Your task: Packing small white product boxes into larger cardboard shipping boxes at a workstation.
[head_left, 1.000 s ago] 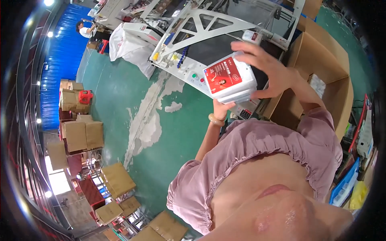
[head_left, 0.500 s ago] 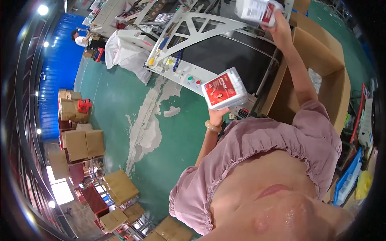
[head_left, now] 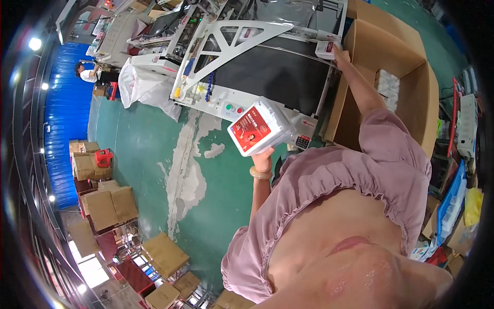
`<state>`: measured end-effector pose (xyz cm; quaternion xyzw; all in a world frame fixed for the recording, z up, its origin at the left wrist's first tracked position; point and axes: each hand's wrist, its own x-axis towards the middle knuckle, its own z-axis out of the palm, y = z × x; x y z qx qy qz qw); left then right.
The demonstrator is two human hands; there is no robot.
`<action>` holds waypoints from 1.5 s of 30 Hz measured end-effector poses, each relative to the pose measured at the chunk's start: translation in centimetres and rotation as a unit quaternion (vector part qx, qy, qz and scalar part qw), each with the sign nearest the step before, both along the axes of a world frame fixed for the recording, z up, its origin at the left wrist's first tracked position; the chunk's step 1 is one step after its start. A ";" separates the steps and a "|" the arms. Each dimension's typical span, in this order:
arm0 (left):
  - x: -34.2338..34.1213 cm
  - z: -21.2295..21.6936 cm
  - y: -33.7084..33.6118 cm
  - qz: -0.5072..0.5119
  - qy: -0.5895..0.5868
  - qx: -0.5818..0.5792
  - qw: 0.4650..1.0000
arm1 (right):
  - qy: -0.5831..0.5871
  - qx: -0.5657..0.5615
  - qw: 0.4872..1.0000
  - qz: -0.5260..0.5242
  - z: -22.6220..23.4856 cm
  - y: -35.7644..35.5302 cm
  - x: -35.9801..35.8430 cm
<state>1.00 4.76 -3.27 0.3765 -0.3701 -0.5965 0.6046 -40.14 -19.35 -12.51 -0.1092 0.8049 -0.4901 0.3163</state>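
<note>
My left hand [head_left: 263,161] is closed around the bottom of a white plastic box [head_left: 253,127] with a red printed label, held up in front of the machine's near edge. My right arm stretches over the open carton. At its end, my right hand [head_left: 342,56] grips a second white box [head_left: 324,50], smaller in view, by the right edge of the machine's black conveyor belt [head_left: 288,74]. Whether that box rests on the belt's edge, I cannot tell. Behind the white slotted arm [head_left: 226,51] of the machine, another white box [head_left: 249,33] partly shows.
The tall open carton [head_left: 417,98] holds white packs [head_left: 388,88] and stands right of the belt. Green and red buttons [head_left: 234,108] line the machine's front panel. A white sack [head_left: 144,87] lies farther left, near another person [head_left: 88,73]. Cardboard boxes [head_left: 105,206] are stacked at left.
My right hand has come down with its box, from high over the belt's far corner to the machine's right edge. My left hand's box has shifted left and looks larger. The view has turned slightly.
</note>
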 end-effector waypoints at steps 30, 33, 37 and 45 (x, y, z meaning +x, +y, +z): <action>-1.4 0.8 -1.4 -0.053 -0.003 -0.009 0.999 | 0.269 -0.457 0.483 0.697 25.4 16.3 17.7; -1.3 0.9 -1.4 -0.063 -0.009 -0.012 0.998 | 0.252 -0.455 0.489 0.700 24.7 16.4 18.0; -1.3 1.2 -1.2 -0.062 -0.001 -0.004 0.998 | 0.242 -0.469 0.497 0.688 24.8 16.5 18.0; -1.5 1.9 -0.9 -0.059 0.020 -0.009 0.998 | 0.062 -0.562 0.619 0.545 23.2 13.4 15.2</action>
